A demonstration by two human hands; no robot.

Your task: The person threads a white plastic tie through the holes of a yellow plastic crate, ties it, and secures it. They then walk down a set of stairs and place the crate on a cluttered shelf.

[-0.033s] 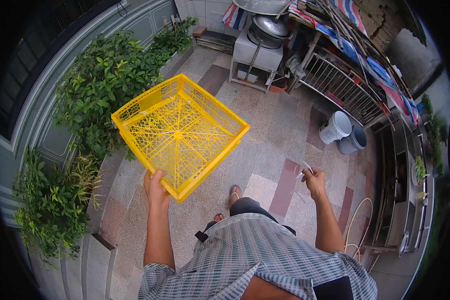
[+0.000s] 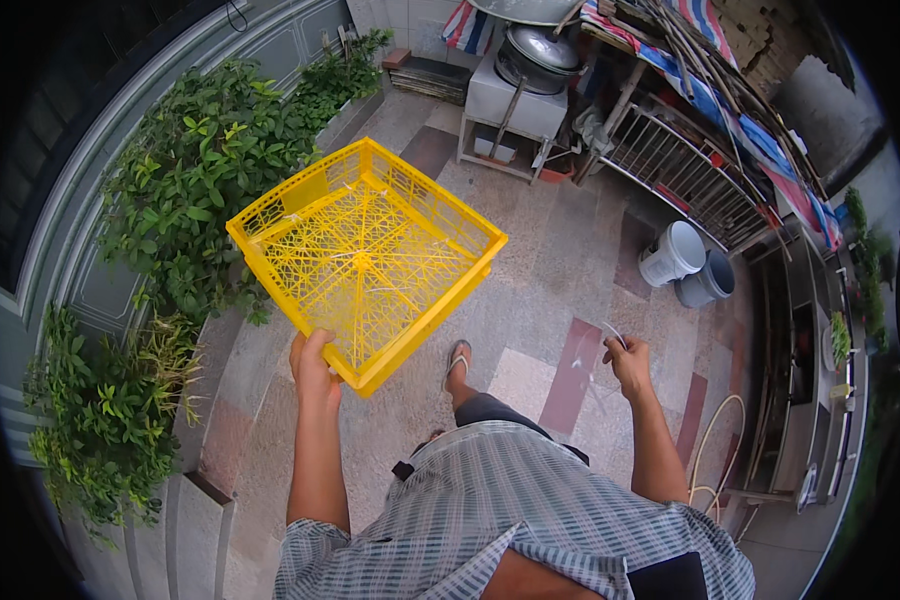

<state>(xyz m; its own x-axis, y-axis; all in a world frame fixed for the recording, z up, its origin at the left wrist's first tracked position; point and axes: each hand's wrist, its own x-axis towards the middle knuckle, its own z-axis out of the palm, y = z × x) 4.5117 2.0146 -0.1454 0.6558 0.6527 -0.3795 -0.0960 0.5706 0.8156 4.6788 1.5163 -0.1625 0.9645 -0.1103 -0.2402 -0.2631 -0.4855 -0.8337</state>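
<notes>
Yellow mesh crate, x1: over paved floor, fwd L; L hand grips near corner. R hand pinches thin white strip. Steady hold prob. needs firm rim grip, crate level.

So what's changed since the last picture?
The yellow crate, with the left hand holding its rim, has shifted slightly up and to the right in the view. The sandalled right foot has moved forward. Nothing was taken hold of or let go: the right hand still pinches a thin white strip, and the white bucket stands where it did.
</notes>
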